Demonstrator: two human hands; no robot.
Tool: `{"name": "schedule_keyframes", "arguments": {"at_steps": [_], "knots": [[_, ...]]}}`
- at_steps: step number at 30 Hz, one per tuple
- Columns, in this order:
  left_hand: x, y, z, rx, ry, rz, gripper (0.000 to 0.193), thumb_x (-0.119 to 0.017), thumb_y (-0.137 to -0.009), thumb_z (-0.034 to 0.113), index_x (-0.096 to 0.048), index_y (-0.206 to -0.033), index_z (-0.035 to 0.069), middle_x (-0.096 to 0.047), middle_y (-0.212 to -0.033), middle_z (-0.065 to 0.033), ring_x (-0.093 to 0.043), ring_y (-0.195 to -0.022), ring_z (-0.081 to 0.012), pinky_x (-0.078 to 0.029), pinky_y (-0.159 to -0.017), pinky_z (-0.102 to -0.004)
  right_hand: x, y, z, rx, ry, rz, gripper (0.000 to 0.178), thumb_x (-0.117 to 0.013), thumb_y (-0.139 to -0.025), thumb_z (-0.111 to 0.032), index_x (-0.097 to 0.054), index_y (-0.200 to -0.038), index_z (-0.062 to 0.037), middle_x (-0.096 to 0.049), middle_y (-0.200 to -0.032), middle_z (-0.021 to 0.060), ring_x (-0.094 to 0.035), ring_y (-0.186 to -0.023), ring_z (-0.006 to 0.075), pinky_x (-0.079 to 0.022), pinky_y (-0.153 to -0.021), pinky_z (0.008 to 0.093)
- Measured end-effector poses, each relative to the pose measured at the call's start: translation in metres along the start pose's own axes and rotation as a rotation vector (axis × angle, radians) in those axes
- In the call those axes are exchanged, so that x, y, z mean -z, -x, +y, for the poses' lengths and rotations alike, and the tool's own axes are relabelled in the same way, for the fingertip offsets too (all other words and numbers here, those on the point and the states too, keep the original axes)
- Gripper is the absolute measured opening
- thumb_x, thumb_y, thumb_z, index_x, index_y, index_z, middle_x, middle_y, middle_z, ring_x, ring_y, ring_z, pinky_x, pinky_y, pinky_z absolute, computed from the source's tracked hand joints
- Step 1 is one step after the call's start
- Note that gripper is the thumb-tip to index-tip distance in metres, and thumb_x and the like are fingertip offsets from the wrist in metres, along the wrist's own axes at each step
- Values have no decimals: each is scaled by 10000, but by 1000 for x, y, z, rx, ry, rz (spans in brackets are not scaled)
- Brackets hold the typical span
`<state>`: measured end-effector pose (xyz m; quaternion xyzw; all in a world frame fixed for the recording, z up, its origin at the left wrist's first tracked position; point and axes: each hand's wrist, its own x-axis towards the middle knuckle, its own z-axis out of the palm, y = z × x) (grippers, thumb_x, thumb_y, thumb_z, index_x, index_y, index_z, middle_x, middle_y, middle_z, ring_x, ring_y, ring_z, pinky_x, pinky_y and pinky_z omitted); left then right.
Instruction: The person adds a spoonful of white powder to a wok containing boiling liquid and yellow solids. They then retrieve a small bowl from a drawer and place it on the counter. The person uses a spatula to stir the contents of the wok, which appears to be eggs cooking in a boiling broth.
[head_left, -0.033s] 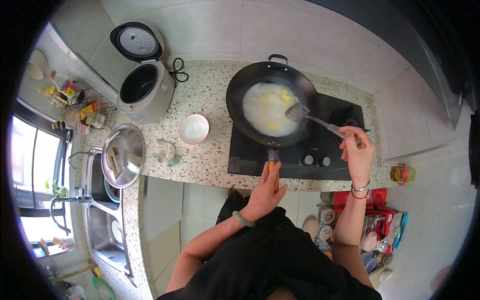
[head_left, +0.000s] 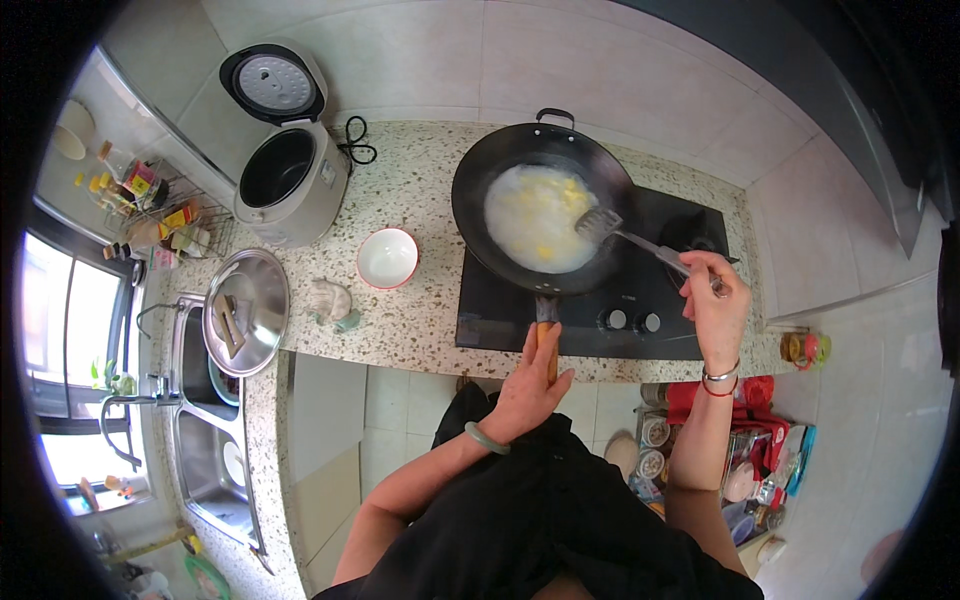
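Observation:
A black wok sits on the cooktop with whitish, cloudy liquid and yellow egg-like pieces in it. Its wooden handle points toward me, and my left hand is closed around it. My right hand grips the end of a metal slotted spatula. The spatula's head reaches over the right edge of the liquid, inside the wok. A white bowl with a red rim stands on the counter left of the wok.
The black cooktop has two knobs at its front. An open rice cooker stands at the back left. A steel lid lies beside the sink. Goods fill a low rack at right; a range hood hangs above.
The spatula's head has shifted very slightly to the right within the wok. My left hand has stayed on the handle.

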<state>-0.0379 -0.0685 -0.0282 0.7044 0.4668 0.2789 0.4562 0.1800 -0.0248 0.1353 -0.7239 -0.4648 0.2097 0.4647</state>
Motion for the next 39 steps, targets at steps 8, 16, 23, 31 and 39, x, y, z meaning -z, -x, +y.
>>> {"name": "schedule_keyframes", "arguments": {"at_steps": [8, 16, 23, 31, 39], "knots": [[2, 0, 2, 17, 11, -19, 734, -631, -913, 294, -249, -1526, 167, -210, -1542, -314, -553, -1111, -515, -522, -860, -487, -15, -16, 32, 216, 142, -2, 109, -619, -910, -56, -702, -964, -11, -590, -622, 20, -510, -463, 59, -373, -436, 238], [5, 0, 7, 64, 36, -55, 718, -635, -924, 274, -254, -1526, 178, -196, -1557, -303, -527, -1173, -516, -517, -892, -462, -37, -28, 53, 83, -1, -90, 186, -575, -980, -168, -712, -1040, -57, -581, -649, -7, -500, -493, 41, -388, -459, 206], [4, 0, 6, 39, 27, -32, 724, -633, -920, 277, -252, -1526, 167, -207, -1546, -312, -531, -1154, -518, -512, -893, -474, -52, -28, 47, -2, -125, -161, 189, -572, -978, -167, -713, -1015, -46, -587, -648, -5, -509, -487, 42, -387, -450, 207], [4, 0, 6, 44, 10, -35, 723, -625, -919, 289, -254, -1524, 155, -214, -1538, -315, -545, -1130, -515, -521, -874, -484, -56, -25, 44, -24, -168, -237, 202, -562, -986, -173, -712, -1007, -38, -588, -640, -2, -513, -481, 43, -384, -447, 207], [5, 0, 7, 57, 24, -47, 730, -631, -917, 292, -251, -1526, 157, -196, -1550, -308, -550, -1119, -521, -522, -871, -489, -43, -19, 39, -73, -161, -202, 204, -553, -992, -168, -720, -1039, -60, -588, -644, 4, -513, -483, 46, -387, -446, 202]]}}
